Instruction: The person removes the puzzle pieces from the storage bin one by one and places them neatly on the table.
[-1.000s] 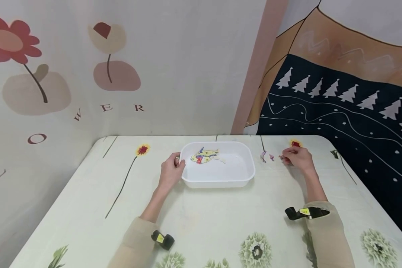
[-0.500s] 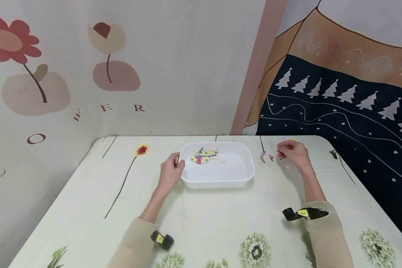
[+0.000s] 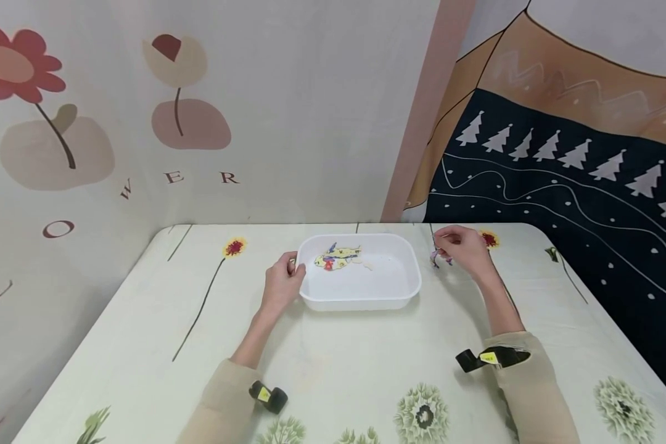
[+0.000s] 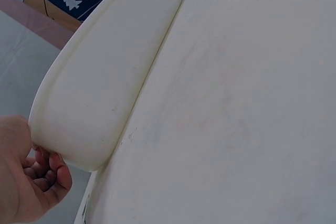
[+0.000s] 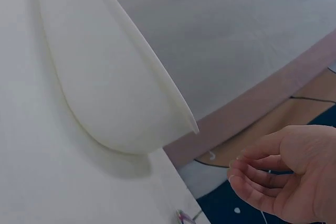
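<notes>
My left hand [image 3: 282, 285] grips the left rim of a white plastic tray [image 3: 361, 304], thumb over the edge. In the left wrist view its curled fingers [image 4: 60, 177] lie against the tray's end wall. Inside the tray, at the left, lies a flat yellow, blue and red patterned piece [image 3: 341, 254]. My right hand [image 3: 466, 250] is raised over the table right of the tray, thumb and fingertips drawn together; I cannot tell whether they hold something small. Below its fingertips lie small purple pieces [image 3: 435, 260], one also at the bottom of the right wrist view.
The table is covered by a pale flower-printed cloth [image 3: 355, 364]. Behind it hangs a white printed curtain [image 3: 305, 123], with a dark tree-patterned cloth [image 3: 549, 179] at the right. Black straps with small cameras [image 3: 269, 398] sit on both sleeves.
My right hand has lifted from a small piece on the table and moved left, over the purple pieces near the tray. The left hand keeps its grip on the tray.
</notes>
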`<state>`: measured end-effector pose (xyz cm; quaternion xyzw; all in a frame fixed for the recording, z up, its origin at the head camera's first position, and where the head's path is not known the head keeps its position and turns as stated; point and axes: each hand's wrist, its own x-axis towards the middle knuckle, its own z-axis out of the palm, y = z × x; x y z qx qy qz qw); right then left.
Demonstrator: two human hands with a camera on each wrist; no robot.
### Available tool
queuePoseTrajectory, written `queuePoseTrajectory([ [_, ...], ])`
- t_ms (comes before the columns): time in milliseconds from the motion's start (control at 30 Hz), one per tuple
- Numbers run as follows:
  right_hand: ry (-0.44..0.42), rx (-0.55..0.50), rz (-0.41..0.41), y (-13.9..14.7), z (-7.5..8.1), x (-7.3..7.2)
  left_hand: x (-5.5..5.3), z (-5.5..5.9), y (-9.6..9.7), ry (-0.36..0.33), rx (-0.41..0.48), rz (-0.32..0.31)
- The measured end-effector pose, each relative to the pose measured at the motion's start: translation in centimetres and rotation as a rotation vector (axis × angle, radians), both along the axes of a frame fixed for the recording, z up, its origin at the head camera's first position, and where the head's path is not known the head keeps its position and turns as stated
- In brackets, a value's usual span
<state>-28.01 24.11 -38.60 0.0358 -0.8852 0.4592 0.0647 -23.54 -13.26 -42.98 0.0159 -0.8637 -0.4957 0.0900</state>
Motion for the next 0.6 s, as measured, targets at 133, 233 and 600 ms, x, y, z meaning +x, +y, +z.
queuePoseTrajectory([
  [133,0.003,-0.002,0.031,-1.3,0.0,0.1,0.0,0.0,0.0,0.004,-0.002,0.002],
  [233,-0.008,0.011,0.062,-2.6,0.0,0.4,0.0,0.0,-0.1,0.006,-0.005,0.008],
  [600,-0.005,0.035,0.133,-6.5,0.2,1.1,0.0,0.0,0.0,0.004,0.001,0.002],
])
